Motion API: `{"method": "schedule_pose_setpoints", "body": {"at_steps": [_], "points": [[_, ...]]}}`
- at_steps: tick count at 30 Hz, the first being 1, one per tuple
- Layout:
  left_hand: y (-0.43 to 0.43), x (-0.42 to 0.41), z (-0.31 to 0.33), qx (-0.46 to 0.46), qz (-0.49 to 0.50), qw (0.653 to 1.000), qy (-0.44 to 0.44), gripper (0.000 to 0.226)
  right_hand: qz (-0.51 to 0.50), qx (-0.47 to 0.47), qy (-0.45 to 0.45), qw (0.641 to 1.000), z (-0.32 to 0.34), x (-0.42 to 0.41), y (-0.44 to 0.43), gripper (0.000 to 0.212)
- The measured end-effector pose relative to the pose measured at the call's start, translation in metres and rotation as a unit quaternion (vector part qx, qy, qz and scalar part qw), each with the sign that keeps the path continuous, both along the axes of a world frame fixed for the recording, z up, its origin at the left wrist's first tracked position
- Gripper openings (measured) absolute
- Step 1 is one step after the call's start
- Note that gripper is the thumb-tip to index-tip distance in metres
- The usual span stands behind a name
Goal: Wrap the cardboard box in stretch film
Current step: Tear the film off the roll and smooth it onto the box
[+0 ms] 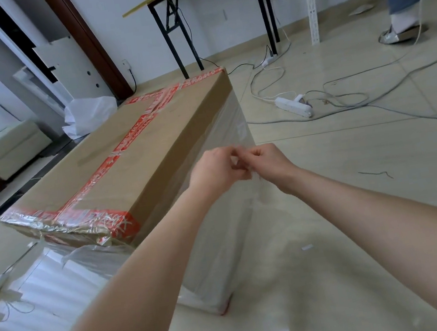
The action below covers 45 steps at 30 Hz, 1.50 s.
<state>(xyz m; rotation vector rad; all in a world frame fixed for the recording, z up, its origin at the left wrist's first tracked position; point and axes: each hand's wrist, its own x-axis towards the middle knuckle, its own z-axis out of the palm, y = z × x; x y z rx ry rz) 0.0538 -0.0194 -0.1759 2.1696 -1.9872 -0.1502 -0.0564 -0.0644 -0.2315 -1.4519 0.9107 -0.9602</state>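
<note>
The left hand and right hand meet almost knuckle to knuckle, each pinching clear stretch film between curled fingers. Just left of the pinch stands the cardboard box. Film clings to the side beneath the hands, and red tape crosses the top.

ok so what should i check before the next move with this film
1. Grip on stretch film: ok, left hand and right hand both pinch it.
2. Side of cardboard box by the hands: ok, film covers it.
3. Box top: not ok, bare cardboard and tape.
4. Film roll: cannot tell, not in view.
5. Floor to walk round: not ok, cables and power strip lie beside the box.
</note>
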Motion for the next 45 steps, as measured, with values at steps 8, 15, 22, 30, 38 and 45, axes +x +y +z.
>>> {"method": "schedule_pose_setpoints", "body": {"at_steps": [8, 15, 22, 30, 38, 45], "points": [[-0.016, 0.009, 0.022, -0.003, -0.006, 1.000, 0.004, 0.018, 0.154, 0.079, 0.044, 0.984, -0.015, -0.017, -0.013, 0.070], [-0.019, 0.006, 0.021, 0.016, -0.018, 1.000, 0.021, 0.027, 0.066, 0.080, -0.010, 0.995, -0.018, -0.018, -0.009, 0.011], [-0.020, 0.029, 0.031, 0.299, -0.008, 0.951, -0.076, 0.042, 0.004, 0.100, 0.021, 0.995, -0.035, -0.020, -0.016, 0.026], [-0.027, 0.041, 0.042, 0.206, -0.008, 0.962, -0.181, 0.024, -0.032, 0.114, 0.018, 0.993, -0.045, -0.010, -0.017, 0.036], [-0.016, 0.039, 0.024, 0.286, 0.074, 0.953, -0.060, 0.027, -0.007, 0.126, 0.038, 0.991, -0.048, -0.007, -0.015, 0.027], [-0.022, 0.032, 0.035, 0.295, 0.077, 0.949, -0.084, 0.029, -0.020, 0.128, 0.048, 0.990, -0.049, -0.004, -0.013, 0.029]]}}
